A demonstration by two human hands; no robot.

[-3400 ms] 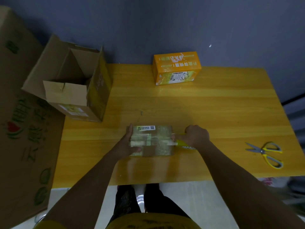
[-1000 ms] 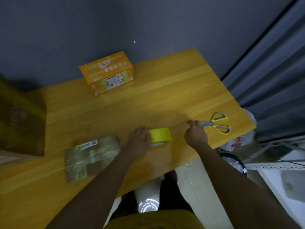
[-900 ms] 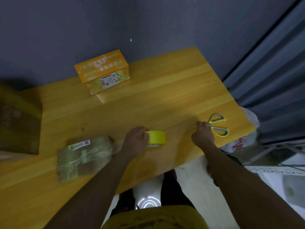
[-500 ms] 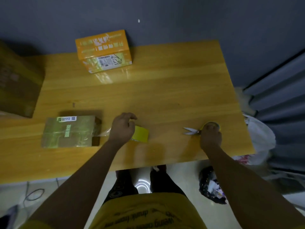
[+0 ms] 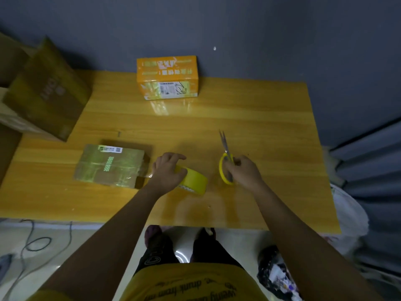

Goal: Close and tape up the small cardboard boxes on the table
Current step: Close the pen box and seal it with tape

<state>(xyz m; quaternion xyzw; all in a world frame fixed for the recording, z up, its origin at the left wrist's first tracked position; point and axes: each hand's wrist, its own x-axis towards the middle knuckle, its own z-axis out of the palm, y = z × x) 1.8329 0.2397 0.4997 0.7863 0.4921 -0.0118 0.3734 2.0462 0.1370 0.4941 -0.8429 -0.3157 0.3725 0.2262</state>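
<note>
A small brown cardboard box (image 5: 110, 165), flaps down and wrapped in shiny tape, lies on the yellow wooden table (image 5: 260, 118) left of centre. A strip of clear tape runs from its right end to the yellow tape roll (image 5: 192, 181), which my left hand (image 5: 168, 170) grips on the tabletop. My right hand (image 5: 244, 171) holds the yellow-handled scissors (image 5: 225, 157) by the handles, blades pointing away toward the wall. An orange printed box (image 5: 167, 78) stands shut at the table's far edge.
A large open brown carton (image 5: 45, 90) sits at the table's far left corner, with more cardboard beside it. Cables lie on the floor at lower left. A white plastic bag (image 5: 349, 218) hangs off the table's right side. A grey wall is behind.
My right hand reached right, took the scissors off the table and brought them in toward the roll. My left hand kept hold of the tape roll beside the brown box.
</note>
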